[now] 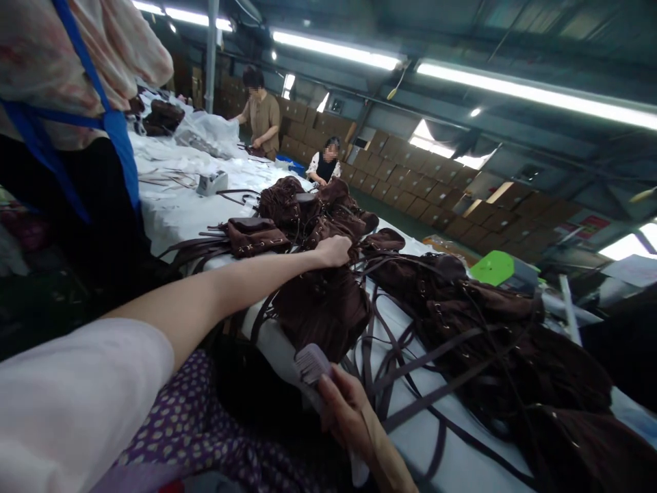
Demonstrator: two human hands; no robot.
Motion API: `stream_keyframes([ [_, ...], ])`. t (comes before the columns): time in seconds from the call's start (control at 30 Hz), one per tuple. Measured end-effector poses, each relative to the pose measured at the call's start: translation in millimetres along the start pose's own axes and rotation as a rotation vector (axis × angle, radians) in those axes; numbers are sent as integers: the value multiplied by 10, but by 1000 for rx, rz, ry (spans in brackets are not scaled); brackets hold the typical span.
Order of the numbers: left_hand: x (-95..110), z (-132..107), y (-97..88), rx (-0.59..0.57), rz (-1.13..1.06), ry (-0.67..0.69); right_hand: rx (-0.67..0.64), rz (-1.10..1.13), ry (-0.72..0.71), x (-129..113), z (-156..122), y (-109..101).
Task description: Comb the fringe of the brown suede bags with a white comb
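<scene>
At the surface's point(174, 212) near edge, a dark brown bag point(326, 308) slumps under the left hand point(335, 251), fisted, apparently gripping its top. It looks soft, light and floppy, best held there. The right hand point(349, 411) clasps a pale comb point(314, 363) (handle emerging below). The left fingertips and bag's underside are hidden.

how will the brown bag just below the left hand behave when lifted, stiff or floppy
The bag will probably sag rather than stay stiff, since its sides look soft and creased. It seems unlikely to roll, given its slumped shape. Straps strewn beside it might snag.
</scene>
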State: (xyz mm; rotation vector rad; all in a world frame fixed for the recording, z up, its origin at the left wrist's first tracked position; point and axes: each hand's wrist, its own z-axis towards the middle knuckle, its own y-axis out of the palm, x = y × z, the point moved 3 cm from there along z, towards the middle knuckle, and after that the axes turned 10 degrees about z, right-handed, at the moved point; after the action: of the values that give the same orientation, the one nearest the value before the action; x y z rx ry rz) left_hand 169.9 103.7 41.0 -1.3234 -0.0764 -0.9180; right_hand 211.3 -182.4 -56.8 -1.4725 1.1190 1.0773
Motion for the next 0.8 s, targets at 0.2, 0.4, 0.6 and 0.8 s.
stream_keyframes([
  [0.2,-305,-172,750,-56,-99,-128,296,541,38,188,126,-539],
  [0.4,-581,-232,724,158,-287,-189,302,765,-1,293,322,-825],
  [0.6,-168,-1031,606,163,-646,288,209,876,35,264,535,-853],
  [0.8,110,-1353,1480,-38,-42,507,201,749,112,173,430,-607],
])
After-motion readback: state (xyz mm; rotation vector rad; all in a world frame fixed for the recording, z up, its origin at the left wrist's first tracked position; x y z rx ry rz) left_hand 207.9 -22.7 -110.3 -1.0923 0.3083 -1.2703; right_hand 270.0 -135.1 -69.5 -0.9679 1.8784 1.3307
